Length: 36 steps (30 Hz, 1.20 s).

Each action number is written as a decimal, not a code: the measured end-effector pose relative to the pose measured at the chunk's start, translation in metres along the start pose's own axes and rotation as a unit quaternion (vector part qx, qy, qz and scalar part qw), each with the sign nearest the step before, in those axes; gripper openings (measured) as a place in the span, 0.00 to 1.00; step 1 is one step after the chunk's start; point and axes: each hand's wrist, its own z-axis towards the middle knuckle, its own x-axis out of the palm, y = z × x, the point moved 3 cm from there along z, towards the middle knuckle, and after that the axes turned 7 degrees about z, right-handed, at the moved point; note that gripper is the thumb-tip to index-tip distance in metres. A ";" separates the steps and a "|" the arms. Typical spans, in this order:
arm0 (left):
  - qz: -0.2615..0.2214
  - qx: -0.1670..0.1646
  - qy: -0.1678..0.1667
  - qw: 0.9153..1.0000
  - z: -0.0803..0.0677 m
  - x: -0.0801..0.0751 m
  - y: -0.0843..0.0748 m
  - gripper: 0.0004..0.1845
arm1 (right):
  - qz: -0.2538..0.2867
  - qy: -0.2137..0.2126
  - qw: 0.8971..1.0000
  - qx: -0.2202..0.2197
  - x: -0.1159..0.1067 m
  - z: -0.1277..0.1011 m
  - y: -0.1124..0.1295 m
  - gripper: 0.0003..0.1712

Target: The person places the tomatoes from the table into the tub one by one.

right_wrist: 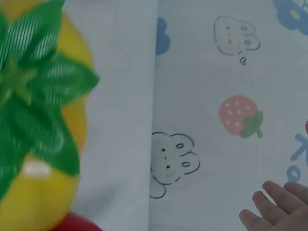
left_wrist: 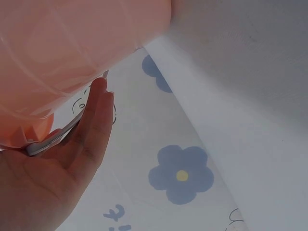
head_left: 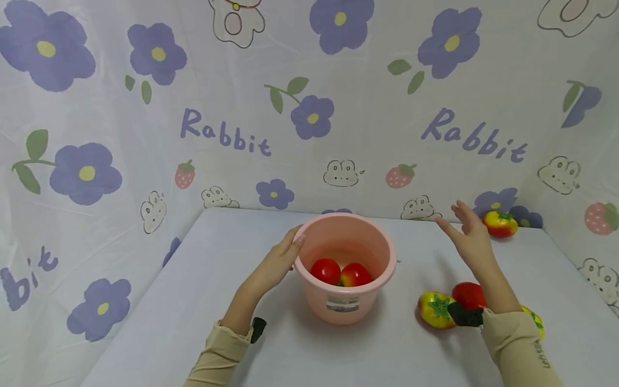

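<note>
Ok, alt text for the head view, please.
A left hand rests against the rim of a pink bucket holding two red tomatoes, while the right hand hovers open beside it. More tomatoes lie on the white table.

Head view looks forward and down from above the near table (head_left: 203,333) edge, taking in both hands, the pink bucket (head_left: 344,269) mid-table and the far curtain. Left wrist view sits very close under the bucket (left_wrist: 72,53), facing up past the left hand (left_wrist: 57,163); shares bucket and hand with head view. Right wrist view hugs a yellow tomato (right_wrist: 33,120), facing the curtain.
</note>
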 end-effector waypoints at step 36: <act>-0.009 -0.005 0.009 1.000 0.003 0.000 0.003 0.28 | 0.024 -0.131 0.986 0.101 -0.063 0.021 -0.083 0.49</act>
